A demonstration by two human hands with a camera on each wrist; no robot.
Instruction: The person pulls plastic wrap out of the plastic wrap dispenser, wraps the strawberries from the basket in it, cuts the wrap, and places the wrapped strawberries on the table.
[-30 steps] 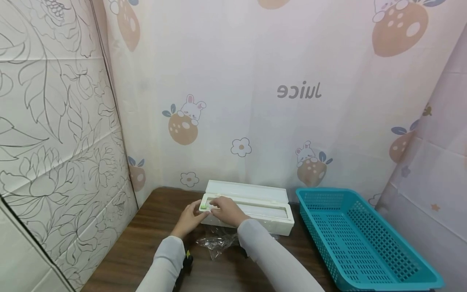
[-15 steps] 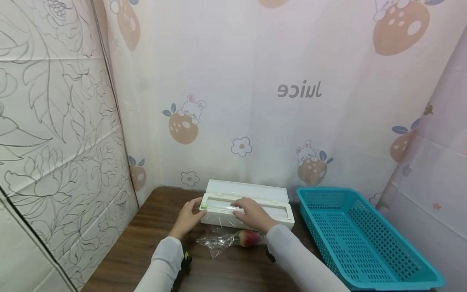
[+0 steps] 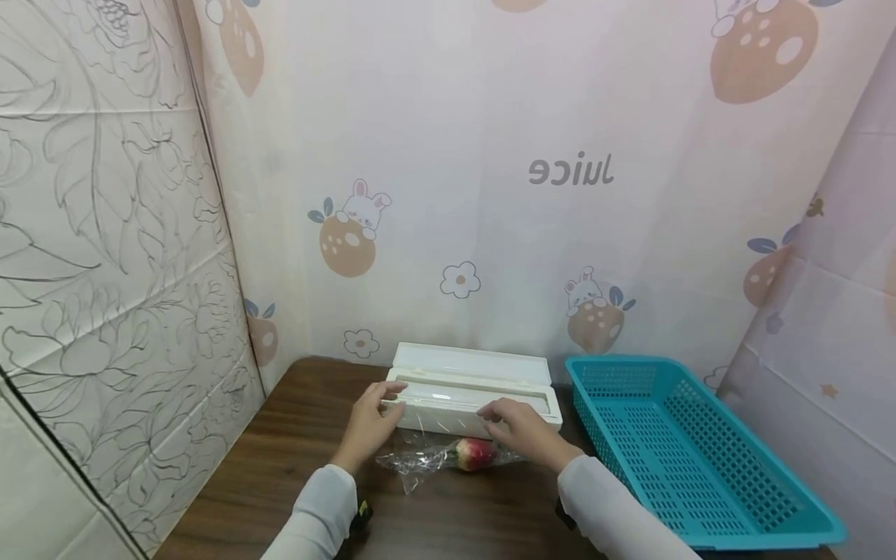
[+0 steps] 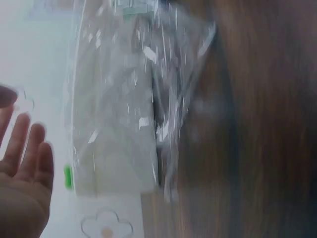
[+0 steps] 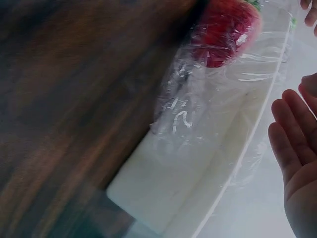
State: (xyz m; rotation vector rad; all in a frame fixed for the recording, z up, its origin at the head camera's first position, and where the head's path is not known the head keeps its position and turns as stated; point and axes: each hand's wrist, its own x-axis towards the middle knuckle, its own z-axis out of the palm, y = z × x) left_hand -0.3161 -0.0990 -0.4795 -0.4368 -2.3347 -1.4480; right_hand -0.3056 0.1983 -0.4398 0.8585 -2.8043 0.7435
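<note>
at the far part of a dark wooden bench: one long white box, hinged lid raised at the back. clear plastic film over the box's front and down onto the bench. just in front of the box, one red-and-cream rounded piece, green at its left end, covered by the film; fruit or flower, not determinable. at the box's left end, one left hand, grip released, fingers relaxed; contact with the box not determinable. at the same end, one small green tab. near the box's front right part, one right hand, grip released, fingers lightly bent. right of the box, one turquoise perforated basket. behind, one pale curtain, printed with rabbits, fruit and mirrored lettering.
</note>
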